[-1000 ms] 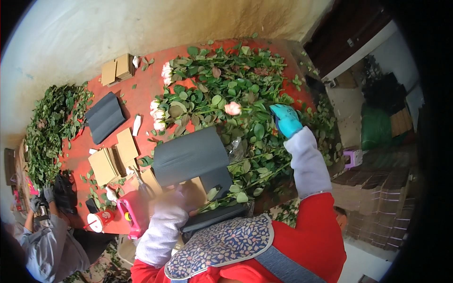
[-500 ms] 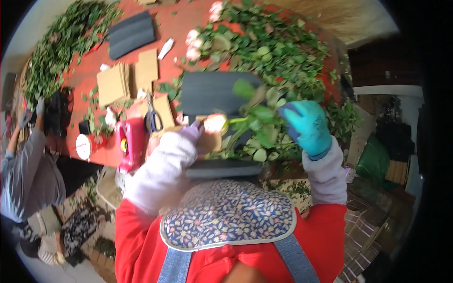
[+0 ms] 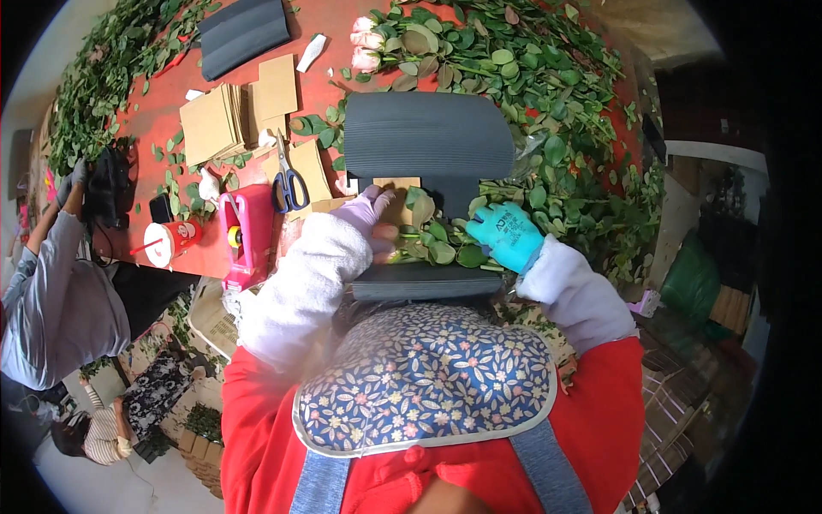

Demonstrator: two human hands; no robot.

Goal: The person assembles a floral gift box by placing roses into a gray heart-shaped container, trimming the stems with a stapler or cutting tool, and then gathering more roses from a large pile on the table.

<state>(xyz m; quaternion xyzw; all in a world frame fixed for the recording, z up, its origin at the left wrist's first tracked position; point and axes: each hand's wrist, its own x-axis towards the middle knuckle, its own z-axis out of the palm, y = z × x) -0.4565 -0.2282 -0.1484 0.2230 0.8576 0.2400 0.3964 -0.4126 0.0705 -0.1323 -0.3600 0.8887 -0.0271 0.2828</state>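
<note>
My left hand (image 3: 372, 208), in a pale purple glove, has its fingers bent at a small cardboard piece (image 3: 396, 187) above a partly hidden pink rose head (image 3: 384, 242); what it grips is unclear. My right hand (image 3: 505, 231), in a turquoise glove, is closed on leafy rose stems (image 3: 441, 250). Both hands are within a black ribbed stand, between its upper flap (image 3: 428, 128) and lower pad (image 3: 419, 283). Left of them lie dark-handled scissors (image 3: 289, 188), cardboard sheets (image 3: 205, 128) and a pink tape dispenser (image 3: 243, 240).
The red table (image 3: 158, 103) holds piled roses (image 3: 522, 60), a greenery heap (image 3: 103, 68), another black flap (image 3: 244, 38) and a red cup with straw (image 3: 171, 240). A co-worker (image 3: 68, 300) works at the left; another person (image 3: 103, 428) is lower left.
My right hand has come from the far right pile down to the stand, bringing a rose. My left hand has shifted up onto the cardboard beside the rose head. The view has also shifted.
</note>
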